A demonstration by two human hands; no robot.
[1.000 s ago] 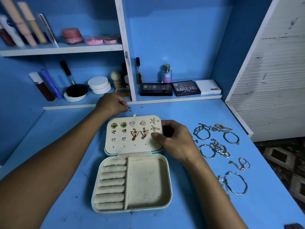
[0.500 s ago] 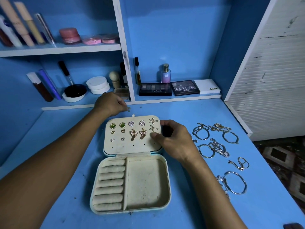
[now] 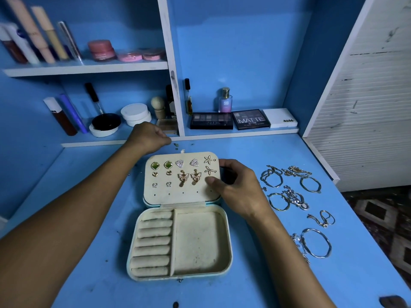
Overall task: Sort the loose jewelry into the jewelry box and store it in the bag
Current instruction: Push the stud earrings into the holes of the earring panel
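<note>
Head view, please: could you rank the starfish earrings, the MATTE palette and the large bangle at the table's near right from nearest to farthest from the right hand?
From the right hand:
1. Starfish earrings, on the lid just left of its fingers.
2. Large bangle, toward the near right.
3. MATTE palette, on the back shelf.

The light is dim and cool with a strong blue cast, brightest on the back wall [image 3: 240, 52] toward 12 o'clock. Soft shadows pool under the forearms. Wide-angle distortion bends the shelves [image 3: 89, 67] and edges at 9 and 3 o'clock. The centre is sharp; corners soften slightly.
</note>
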